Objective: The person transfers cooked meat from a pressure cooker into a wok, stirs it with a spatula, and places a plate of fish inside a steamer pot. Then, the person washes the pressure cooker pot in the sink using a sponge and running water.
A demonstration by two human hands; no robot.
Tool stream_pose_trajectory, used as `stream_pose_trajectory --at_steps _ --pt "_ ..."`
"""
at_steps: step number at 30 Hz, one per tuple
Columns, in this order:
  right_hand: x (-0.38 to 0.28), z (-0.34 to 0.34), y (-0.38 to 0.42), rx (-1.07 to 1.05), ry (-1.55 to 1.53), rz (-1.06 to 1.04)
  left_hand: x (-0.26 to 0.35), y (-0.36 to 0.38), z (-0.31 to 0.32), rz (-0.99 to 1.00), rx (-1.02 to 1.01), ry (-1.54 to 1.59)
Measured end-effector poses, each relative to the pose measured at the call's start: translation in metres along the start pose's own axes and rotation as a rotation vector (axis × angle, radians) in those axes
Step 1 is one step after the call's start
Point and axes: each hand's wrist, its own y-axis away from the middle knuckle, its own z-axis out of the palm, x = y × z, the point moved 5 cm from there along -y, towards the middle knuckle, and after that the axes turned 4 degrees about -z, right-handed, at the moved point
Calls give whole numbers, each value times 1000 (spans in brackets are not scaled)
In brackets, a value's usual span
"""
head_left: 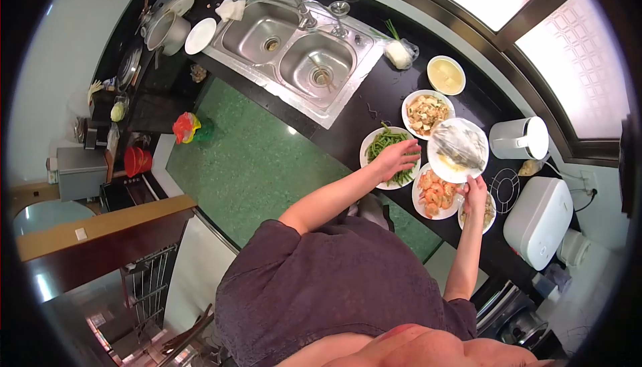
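Note:
My right hand (pixel 475 194) grips the lower rim of a white plate (pixel 439 168) that holds what looks like silvery fish (pixel 461 141). This plate is partly over its neighbours. Fingers apart and holding nothing, my left hand (pixel 397 158) hovers over or beside the green beans (pixel 382 142) on another white plate (pixel 366 141). Cooked-looking orange shrimp (pixel 436 194) lie on a plate just below. A smaller dish (pixel 490 218) is partly hidden behind my right hand and wrist. Above sits a plate of chopped pale and brown food (pixel 428 113).
A yellowish bowl (pixel 446 75), a white kettle (pixel 518 138), a wire trivet (pixel 504 186) and a white appliance (pixel 538 223) stand along the counter's right side. The double sink (pixel 274 69) lies left of a bagged white vegetable (pixel 400 53).

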Motion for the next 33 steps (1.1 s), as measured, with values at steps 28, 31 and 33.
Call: stream_pose_trajectory --at_steps 28,31,33 --pt "12 422 20 -138 171 -108 281 181 -243 823 277 -215" --pt "22 443 22 -102 179 -75 310 206 -213 920 83 -772" --pt "21 456 24 -86 148 -77 309 219 -200 896 -218 -1115"
